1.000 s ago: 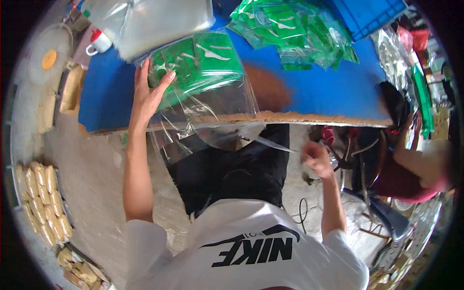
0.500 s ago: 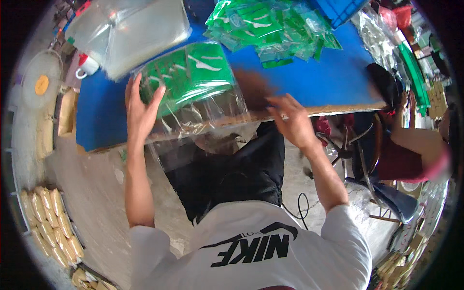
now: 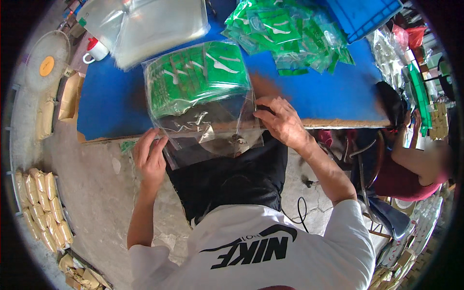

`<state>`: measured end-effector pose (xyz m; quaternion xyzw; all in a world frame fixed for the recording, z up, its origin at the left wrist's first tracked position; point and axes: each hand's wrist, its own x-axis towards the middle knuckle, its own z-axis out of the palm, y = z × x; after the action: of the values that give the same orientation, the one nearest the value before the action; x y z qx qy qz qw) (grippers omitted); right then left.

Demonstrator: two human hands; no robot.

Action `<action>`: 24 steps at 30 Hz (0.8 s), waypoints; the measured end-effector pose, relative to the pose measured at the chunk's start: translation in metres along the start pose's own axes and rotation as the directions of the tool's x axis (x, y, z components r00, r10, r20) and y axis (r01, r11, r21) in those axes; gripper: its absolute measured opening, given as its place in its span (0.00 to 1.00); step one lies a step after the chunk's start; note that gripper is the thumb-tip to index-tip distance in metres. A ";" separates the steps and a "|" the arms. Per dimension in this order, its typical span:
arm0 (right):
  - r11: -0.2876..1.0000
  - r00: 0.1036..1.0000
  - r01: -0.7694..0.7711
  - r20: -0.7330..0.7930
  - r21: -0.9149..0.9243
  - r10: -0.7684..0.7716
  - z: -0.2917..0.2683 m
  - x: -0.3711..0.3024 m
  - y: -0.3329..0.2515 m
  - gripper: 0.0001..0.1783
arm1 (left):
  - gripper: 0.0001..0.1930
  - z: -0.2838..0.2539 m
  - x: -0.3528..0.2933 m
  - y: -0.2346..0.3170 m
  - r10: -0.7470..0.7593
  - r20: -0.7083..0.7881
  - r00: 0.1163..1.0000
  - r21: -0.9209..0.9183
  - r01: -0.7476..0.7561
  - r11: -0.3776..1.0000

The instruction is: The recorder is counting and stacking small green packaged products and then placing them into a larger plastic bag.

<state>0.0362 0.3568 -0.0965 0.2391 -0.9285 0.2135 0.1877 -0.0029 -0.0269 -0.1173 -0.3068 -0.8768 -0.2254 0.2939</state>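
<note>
left hand (image 3: 151, 155) lower, bag (image 3: 200, 104) edge in each pinch, right hand (image 3: 284, 122) beside bare table (image 3: 333, 96)

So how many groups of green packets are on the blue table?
2: a batch of packets inside the clear bag overhanging the table, and a loose heap at the back beside the blue crate. Some packets may be hidden beneath others.

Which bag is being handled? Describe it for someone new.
On the blue table, look between the left hand and right hand. The large clear plastic bag there hangs partly over the near edge. Unlike the flat clear bags stacked beyond it, it holds a row of green packets.
</note>
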 end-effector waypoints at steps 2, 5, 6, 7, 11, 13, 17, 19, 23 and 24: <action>1.000 1.000 0.016 0.005 0.004 -0.016 -0.001 0.003 0.001 0.17 | 0.14 0.001 0.001 -0.005 0.050 0.006 0.999 0.018 -0.050 0.999; 0.995 0.996 0.086 -0.027 0.040 -0.085 -0.002 0.005 0.004 0.17 | 0.13 -0.001 -0.004 -0.014 0.113 -0.008 0.994 0.003 -0.113 0.994; 0.997 0.997 0.072 -0.028 -0.013 -0.072 -0.004 0.003 0.006 0.17 | 0.13 0.002 -0.004 -0.015 0.135 -0.021 0.991 -0.020 -0.136 0.991; 0.996 0.997 0.062 -0.031 -0.061 -0.064 -0.006 0.002 0.008 0.17 | 0.13 0.001 -0.002 -0.015 0.155 -0.033 0.987 -0.035 -0.156 0.987; 0.999 0.998 0.042 -0.046 -0.034 -0.043 -0.011 0.000 0.010 0.17 | 0.13 0.002 0.000 -0.013 0.158 -0.020 0.987 -0.062 -0.159 0.985; 0.999 0.998 0.026 -0.055 -0.028 -0.027 -0.010 0.001 0.011 0.17 | 0.12 -0.002 0.001 -0.015 0.161 -0.015 0.987 -0.039 -0.161 0.986; 1.000 0.995 -0.017 -0.094 0.004 0.017 -0.011 0.004 0.009 0.12 | 0.11 -0.004 0.004 -0.019 0.133 -0.077 0.988 -0.099 -0.140 0.985; 1.000 0.994 0.022 -0.110 0.019 -0.019 -0.015 0.021 0.011 0.10 | 0.08 -0.004 0.009 -0.015 -0.021 -0.137 0.990 -0.290 -0.020 0.957; 0.993 0.983 0.082 -0.173 0.089 -0.066 -0.042 0.095 0.028 0.06 | 0.01 -0.023 0.081 -0.020 -0.147 -0.129 0.981 -0.418 0.080 0.905; 0.993 0.975 0.074 -0.218 0.094 -0.052 -0.050 0.113 0.035 0.05 | 0.02 -0.026 0.104 -0.026 -0.215 -0.153 0.964 -0.493 0.114 0.863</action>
<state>-0.0626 0.3679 -0.0146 0.2532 -0.8826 0.2788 0.2812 -0.0768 -0.0181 -0.0355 -0.2688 -0.7819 -0.4899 0.2762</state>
